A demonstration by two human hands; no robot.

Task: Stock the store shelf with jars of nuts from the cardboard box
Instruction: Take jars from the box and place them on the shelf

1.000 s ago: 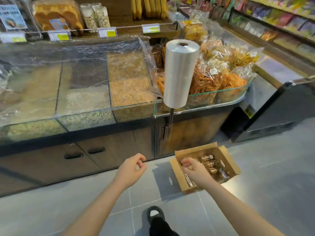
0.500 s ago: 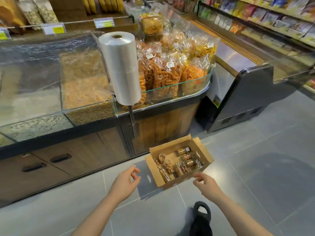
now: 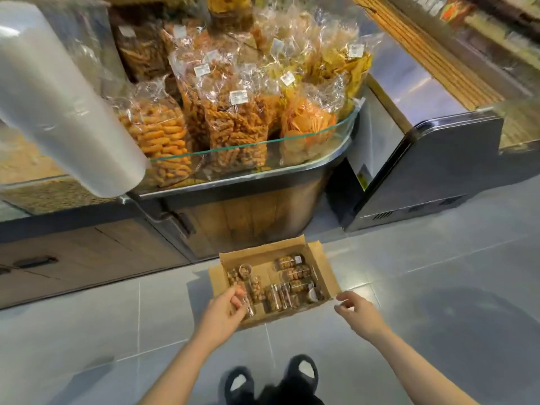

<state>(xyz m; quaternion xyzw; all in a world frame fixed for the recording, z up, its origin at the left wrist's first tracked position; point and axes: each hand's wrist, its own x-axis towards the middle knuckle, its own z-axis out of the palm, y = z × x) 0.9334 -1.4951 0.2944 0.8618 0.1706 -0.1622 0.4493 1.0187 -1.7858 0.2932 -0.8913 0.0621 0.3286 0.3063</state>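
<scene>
Filling most of the view, the display counter now looms far closer than it did a second ago, its bags of fried snacks behind a glass lip and the plastic bag roll swung large into the upper left: the person has bent down and stepped in toward the grey tiled floor. Below the counter's wooden front sits the open cardboard box, flaps folded out, resting flat on the tiles just ahead of the person's dark shoes.

Half a second ago both hands hung short of the box; now the left hand has crossed its near-left corner and reaches inside, fingers curled together over a clear jar lying at that edge. Whether they have closed on it cannot be told, since the hand covers the contact. The right hand hovers just outside the box's near-right corner, fingers loosely spread and holding nothing. That suggests the first pick of this round is only beginning, with nothing yet lifted toward a shelf.

The jars of nuts are small clear cylinders showing brown nuts through the walls. Most lie on their sides in loose rows, a few with pale labels, and one seems to stand upright near the back left.
</scene>
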